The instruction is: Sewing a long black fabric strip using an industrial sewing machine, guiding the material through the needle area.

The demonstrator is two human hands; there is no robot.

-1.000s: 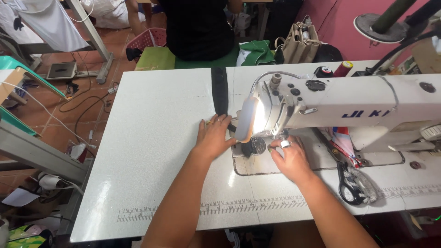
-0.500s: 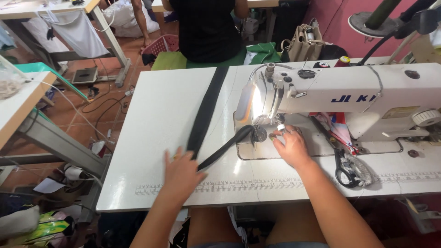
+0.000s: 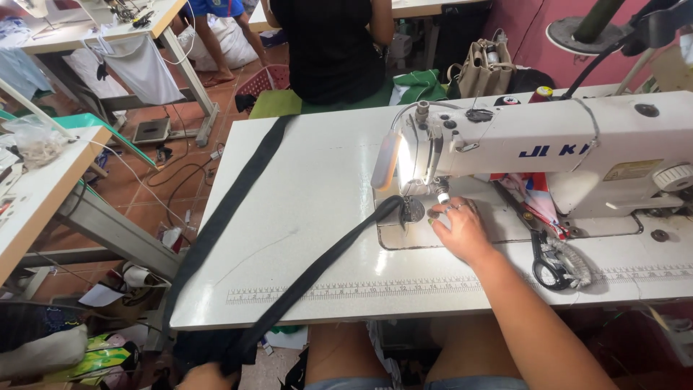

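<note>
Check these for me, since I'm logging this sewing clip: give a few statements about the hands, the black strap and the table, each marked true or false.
1. The right hand rests on the machine bed beside the needle area of the white sewing machine. True.
2. The black strap lies coiled in a heap on the table. False: it runs stretched from under the presser foot to the table's front edge and down.
3. The left hand is below the table edge, at the strap's lower end. True.
4. Black-handled scissors lie left of the needle. False: they lie to its right.
</note>
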